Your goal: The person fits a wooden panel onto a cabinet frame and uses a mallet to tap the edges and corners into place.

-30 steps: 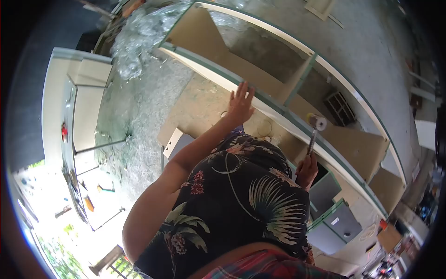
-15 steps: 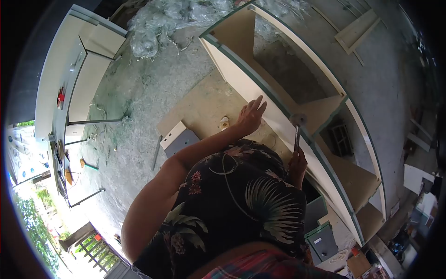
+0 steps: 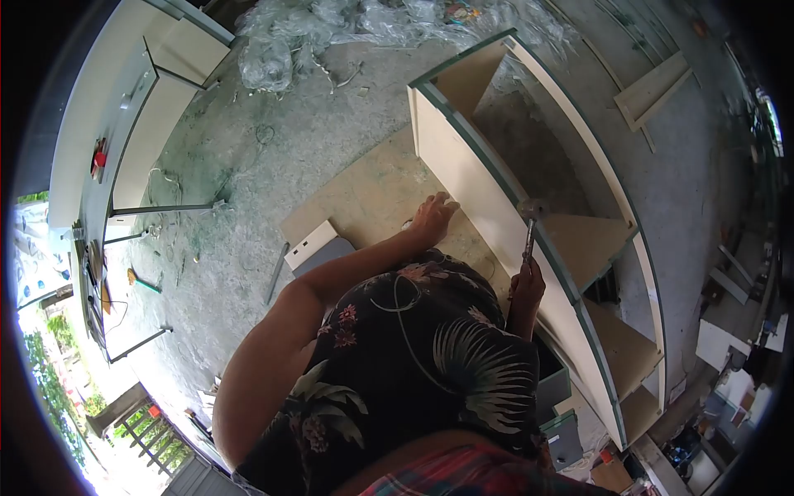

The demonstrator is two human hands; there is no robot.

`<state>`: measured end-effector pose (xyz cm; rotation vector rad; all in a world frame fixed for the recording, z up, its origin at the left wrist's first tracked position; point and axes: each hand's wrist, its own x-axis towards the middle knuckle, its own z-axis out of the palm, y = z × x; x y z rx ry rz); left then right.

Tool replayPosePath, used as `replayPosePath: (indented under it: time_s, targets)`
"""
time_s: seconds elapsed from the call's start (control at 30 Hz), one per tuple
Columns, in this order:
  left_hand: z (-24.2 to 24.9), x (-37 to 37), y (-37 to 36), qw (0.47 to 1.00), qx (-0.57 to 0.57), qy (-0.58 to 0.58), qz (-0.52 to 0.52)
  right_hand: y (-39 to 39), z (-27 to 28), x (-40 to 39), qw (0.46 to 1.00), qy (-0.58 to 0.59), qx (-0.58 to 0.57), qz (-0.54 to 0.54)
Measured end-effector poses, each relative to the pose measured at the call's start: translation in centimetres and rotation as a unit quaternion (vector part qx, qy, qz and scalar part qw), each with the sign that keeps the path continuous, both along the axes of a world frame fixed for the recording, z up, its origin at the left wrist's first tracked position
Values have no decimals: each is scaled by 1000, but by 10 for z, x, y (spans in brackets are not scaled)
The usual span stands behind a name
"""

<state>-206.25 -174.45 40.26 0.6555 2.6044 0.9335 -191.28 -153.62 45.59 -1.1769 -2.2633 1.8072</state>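
A hammer (image 3: 529, 236) is gripped by its handle in my right hand (image 3: 527, 289), its head over the dark green edge of a cream cabinet frame (image 3: 475, 165). The frame lies on its side, with shelf dividers (image 3: 591, 248) inside. My left hand (image 3: 432, 220) reaches forward beside the frame's long cream panel. Its fingers are loosely bent and apart, fingertips right at the panel, and no object shows in them.
Under the frame's near side lies a flat brown board (image 3: 364, 186). A grey and white panel piece (image 3: 318, 246) sits by my left forearm. Crumpled clear plastic (image 3: 289, 45) is heaped at the back. A long cream cabinet unit (image 3: 91, 124) stands at left.
The cabinet frame has swung round, its far end moving right and its near end slightly left. My left hand has drawn back a little and its fingers have lowered. The hammer is nearly still.
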Motion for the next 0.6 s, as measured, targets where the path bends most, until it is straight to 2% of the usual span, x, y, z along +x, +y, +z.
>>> replayPosePath:
  time_s: [0.1, 0.23, 0.33, 0.6]
  targets:
    - [-7, -9, -25, 1000, -10, -11, 1, -12, 0, -25, 1000, -13, 23, 14]
    - [-22, -18, -52, 997, -16, -70, 31, -21, 2, -41, 1000, 3, -15, 27]
    - [-26, -18, -70, 997, -45, -48, 29, -29, 5, -55, 999, -2, -11, 37]
    - [-36, -5, -105, 997, -34, -52, 39, -43, 7, -85, 995, -1, 18, 102]
